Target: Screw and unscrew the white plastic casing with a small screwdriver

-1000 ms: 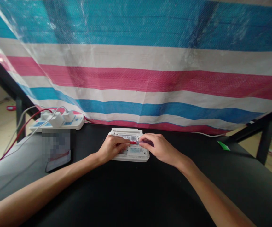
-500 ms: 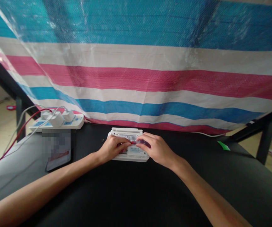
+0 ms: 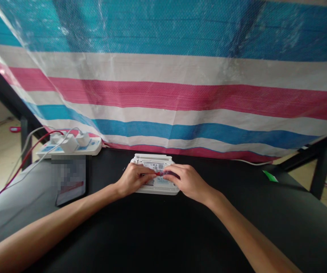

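A white router (image 3: 166, 190) lies label side up on the black table, its antennas folded along the far edge. Just over it, a small screwdriver (image 3: 160, 173) with a red part and a clear purplish handle is held level between my hands. My left hand (image 3: 133, 179) pinches the red end between thumb and fingers. The handle is in the closed fingers of my right hand (image 3: 188, 180). The tip is hidden by my left fingers. Both hands hover over or rest on the router; I cannot tell which.
At the left stand a white power strip (image 3: 96, 147) with several plugs and cables, and a phone (image 3: 72, 191) in front of it. A small green packet (image 3: 270, 176) lies at the right. A striped plastic sheet (image 3: 180, 94) hangs behind the table (image 3: 163, 235).
The screwdriver and my fingers have shifted very slightly, with the handle now a little lower. Both hands keep their hold, and the router stays in place.
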`<state>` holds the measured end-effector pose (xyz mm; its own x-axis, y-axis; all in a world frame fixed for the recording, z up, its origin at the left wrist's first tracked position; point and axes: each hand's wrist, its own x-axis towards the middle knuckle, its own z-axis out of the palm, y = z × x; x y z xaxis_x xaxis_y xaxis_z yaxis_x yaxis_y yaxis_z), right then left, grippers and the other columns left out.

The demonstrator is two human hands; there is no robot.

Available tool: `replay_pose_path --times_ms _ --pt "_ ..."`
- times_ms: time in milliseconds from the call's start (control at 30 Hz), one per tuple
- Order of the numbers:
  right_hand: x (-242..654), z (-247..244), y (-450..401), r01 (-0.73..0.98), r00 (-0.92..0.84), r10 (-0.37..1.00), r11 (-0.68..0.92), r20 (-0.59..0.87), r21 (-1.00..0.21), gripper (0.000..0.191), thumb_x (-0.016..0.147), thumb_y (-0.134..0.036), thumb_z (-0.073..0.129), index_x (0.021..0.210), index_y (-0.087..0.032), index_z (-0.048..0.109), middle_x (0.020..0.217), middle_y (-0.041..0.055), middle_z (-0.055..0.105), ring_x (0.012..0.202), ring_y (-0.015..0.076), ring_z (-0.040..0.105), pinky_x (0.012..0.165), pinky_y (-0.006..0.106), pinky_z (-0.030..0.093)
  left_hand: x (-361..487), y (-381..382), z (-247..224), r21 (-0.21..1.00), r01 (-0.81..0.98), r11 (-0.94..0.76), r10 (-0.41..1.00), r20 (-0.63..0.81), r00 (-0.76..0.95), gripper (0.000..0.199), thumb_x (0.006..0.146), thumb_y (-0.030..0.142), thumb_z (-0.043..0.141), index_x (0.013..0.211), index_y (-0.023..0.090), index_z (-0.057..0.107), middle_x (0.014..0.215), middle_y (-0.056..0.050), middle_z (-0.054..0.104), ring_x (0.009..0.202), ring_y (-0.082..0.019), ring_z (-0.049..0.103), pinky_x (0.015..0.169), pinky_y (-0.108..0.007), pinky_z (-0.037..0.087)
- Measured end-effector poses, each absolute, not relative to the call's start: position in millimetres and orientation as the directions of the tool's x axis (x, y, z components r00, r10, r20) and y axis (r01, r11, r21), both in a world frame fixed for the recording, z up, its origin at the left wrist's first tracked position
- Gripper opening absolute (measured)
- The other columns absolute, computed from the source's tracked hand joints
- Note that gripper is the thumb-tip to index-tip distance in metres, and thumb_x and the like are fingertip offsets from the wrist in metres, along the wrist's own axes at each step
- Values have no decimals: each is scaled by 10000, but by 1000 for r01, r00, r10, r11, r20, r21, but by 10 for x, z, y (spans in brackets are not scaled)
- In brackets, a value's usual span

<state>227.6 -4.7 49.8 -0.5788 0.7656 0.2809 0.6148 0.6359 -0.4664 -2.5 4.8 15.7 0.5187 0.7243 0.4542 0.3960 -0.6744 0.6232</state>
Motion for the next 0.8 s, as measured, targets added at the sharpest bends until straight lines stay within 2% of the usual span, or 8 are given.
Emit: replay_pose_path --times_ms 133,300,533,800 --pt "2279 534 -48 595 -591 770 617 239 -515 150 942 -261 599 1003 -202 722 979 57 760 880 206 708 771 296 506 -41 62 130 602 398 -692 708 460 536 324 965 382 552 913 165 787 757 -61 762 640 -142 654 637 -233 485" --pt "2274 569 -59 584 -590 784 580 194 -567 213 973 -297 541 946 -195 726 859 45 755 770 184 699 668 262 472 -35 50 156 635 378 -674 720 448 530 307 954 370 564 897 159 779 747 -55 755 641 -141 647 630 -231 480" --pt "2285 545 -51 536 -549 768 626 329 -567 110 938 -248 595 990 -192 674 966 55 730 895 200 685 797 301 498 10 22 255 794 361 -489 812 264 520 326 950 405 529 958 132 707 597 18 612 541 -95 532 531 -182 408" --pt "2259 535 -77 547 -537 770 630 346 -552 93 892 -225 655 985 -216 655 988 42 723 901 196 684 797 297 511 24 26 259 776 367 -514 784 251 567 355 972 414 481 914 140 700 560 29 565 506 -87 486 526 -180 376"
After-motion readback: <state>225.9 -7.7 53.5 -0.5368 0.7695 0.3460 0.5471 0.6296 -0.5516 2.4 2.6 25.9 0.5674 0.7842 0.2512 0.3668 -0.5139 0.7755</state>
